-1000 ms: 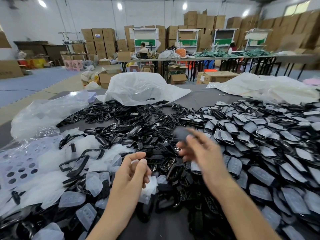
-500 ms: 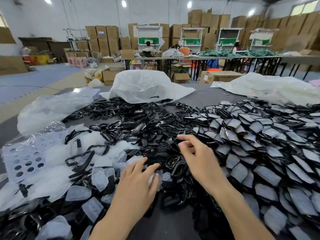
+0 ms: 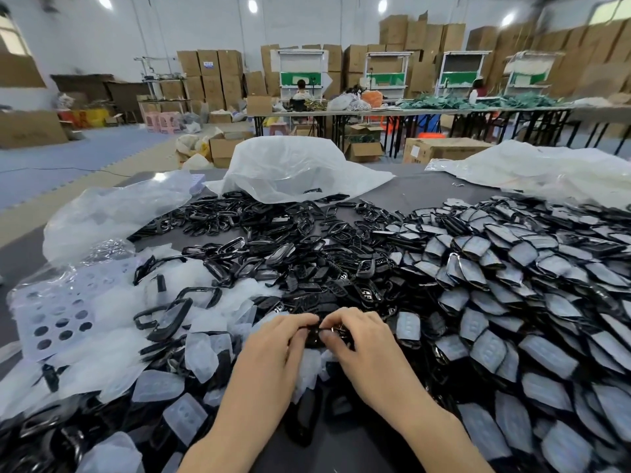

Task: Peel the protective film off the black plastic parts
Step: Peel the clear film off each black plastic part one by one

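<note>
Black part (image 3: 313,339) (one) pinched by left hand (image 3: 273,349), right hand (image 3: 367,348).

At lower centre the fingers of the left hand (image 3: 273,349) and right hand (image 3: 365,346) cover most of the small black part (image 3: 314,339) pinched between them, so its shape and any film on it cannot be told. Both forearms (image 3: 430,425) run off the bottom edge, and the heap of film-covered parts (image 3: 512,302) runs off the right edge.
</note>
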A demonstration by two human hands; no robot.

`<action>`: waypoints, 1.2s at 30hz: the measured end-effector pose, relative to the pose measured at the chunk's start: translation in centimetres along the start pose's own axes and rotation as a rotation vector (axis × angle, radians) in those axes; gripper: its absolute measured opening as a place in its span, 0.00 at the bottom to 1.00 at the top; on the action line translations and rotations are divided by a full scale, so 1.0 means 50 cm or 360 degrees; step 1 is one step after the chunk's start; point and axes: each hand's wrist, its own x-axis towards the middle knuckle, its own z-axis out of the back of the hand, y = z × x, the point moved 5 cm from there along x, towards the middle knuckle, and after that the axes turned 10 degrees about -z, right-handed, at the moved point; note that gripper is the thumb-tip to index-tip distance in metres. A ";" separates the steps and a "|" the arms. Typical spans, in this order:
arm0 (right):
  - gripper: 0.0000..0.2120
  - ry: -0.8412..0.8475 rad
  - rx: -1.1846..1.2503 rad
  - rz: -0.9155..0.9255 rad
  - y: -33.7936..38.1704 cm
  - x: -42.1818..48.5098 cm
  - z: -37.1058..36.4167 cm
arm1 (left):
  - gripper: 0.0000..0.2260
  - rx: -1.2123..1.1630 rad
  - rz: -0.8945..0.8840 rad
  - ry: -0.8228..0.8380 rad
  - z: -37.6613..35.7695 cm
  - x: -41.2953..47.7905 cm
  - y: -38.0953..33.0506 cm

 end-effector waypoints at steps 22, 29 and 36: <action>0.06 -0.0365 0.1234 -0.0563 -0.059 0.014 0.057 | 0.09 0.0511 0.0074 -0.0030 -0.025 0.035 0.042; 0.11 -0.0350 0.1101 -0.0468 -0.048 0.010 0.055 | 0.08 0.0501 -0.0038 -0.0074 0.000 0.018 0.006; 0.11 -0.0344 0.1061 -0.0462 -0.044 0.008 0.056 | 0.18 0.0551 0.0062 0.0138 -0.001 0.008 -0.008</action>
